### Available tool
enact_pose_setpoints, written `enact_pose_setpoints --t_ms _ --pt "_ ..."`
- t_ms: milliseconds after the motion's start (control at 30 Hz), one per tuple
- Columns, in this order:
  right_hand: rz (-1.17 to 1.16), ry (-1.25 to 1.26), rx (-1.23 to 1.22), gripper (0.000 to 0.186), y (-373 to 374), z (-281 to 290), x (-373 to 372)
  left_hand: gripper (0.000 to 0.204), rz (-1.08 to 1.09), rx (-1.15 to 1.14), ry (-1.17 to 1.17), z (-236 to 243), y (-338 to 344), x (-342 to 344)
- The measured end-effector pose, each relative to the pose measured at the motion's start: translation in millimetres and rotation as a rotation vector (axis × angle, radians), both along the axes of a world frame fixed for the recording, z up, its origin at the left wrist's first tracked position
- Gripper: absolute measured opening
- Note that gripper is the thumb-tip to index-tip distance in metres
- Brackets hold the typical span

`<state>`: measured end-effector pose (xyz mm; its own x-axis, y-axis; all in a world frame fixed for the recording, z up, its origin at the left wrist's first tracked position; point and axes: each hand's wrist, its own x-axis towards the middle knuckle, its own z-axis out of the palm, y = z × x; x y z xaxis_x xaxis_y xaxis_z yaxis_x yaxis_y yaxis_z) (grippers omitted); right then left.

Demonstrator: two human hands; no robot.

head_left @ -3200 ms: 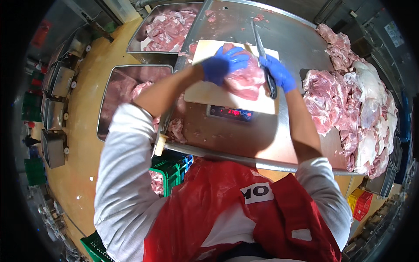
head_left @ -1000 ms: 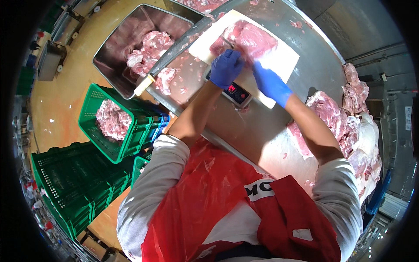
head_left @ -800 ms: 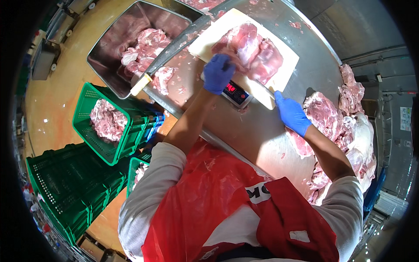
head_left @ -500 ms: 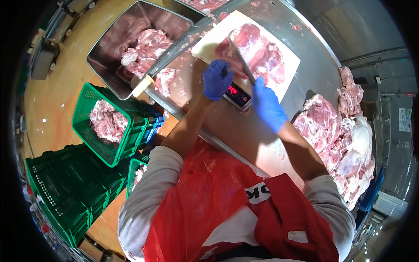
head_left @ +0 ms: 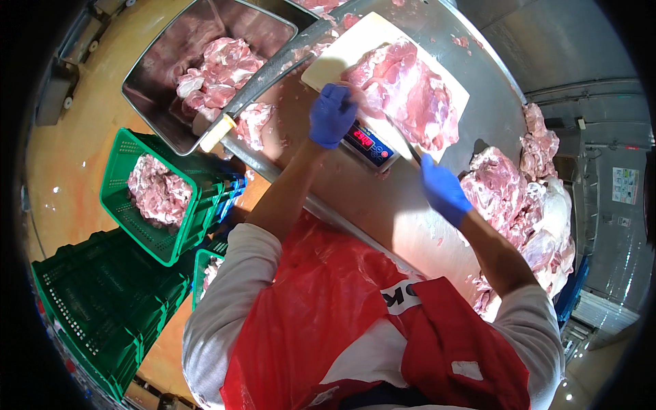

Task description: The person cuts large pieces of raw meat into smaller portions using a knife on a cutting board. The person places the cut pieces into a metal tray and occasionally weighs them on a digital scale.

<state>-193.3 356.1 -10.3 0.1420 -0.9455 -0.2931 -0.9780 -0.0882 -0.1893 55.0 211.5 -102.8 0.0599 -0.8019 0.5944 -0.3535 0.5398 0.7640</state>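
Note:
A large piece of raw pink meat (head_left: 406,92) lies on a white cutting board (head_left: 320,70). My left hand (head_left: 333,116), in a blue glove, is closed at the meat's near left edge, its fingers pinching a thin, pale flap there. In my right hand (head_left: 445,188), also blue-gloved, is a knife (head_left: 404,140), gripped by the handle. Its blade points up and left along the near edge of the meat, and I cannot tell whether it touches. A small digital scale (head_left: 372,145) with a red lit display sits between my hands, against the board's near edge.
Left of the metal table (head_left: 355,205) stands a steel tub (head_left: 147,68) of meat; a yellow-handled tool (head_left: 217,133) lies at the table's edge. A green crate (head_left: 113,195) holds trimmings, beside stacked green crates (head_left: 102,287). Large meat cuts (head_left: 502,191) are piled at the right.
My right hand has drawn the knife back toward me and to the right, off the top of the meat. The left hand has shifted slightly left; a stretched flap now shows beside it.

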Motion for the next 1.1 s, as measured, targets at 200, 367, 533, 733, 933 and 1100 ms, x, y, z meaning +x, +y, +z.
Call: enact_pose_setpoints --t_ms 200,367,533,733,933,1100 --pt "-0.112 -0.077 -0.037 0.026 24 39 31 0.036 0.080 0.273 -0.078 4 -27 32" --pt "-0.178 -0.332 -0.179 0.030 -88 35 99 0.057 -0.005 -0.084 -0.575 44 -2 16" --pt "-0.082 -0.245 -0.177 0.028 -166 20 111 0.026 -0.109 -0.064 -0.574 28 -32 19" --pt "-0.069 -0.066 -0.072 0.023 -88 -7 93 0.007 -0.085 -0.184 -0.521 9 -49 16" --pt "0.507 0.625 -0.110 0.023 41 -8 18 0.004 0.075 0.040 -0.179 17 -102 71" --pt "-0.226 -0.243 -0.097 0.021 -76 38 118 0.004 -0.041 0.017 -0.198 6 -121 85"
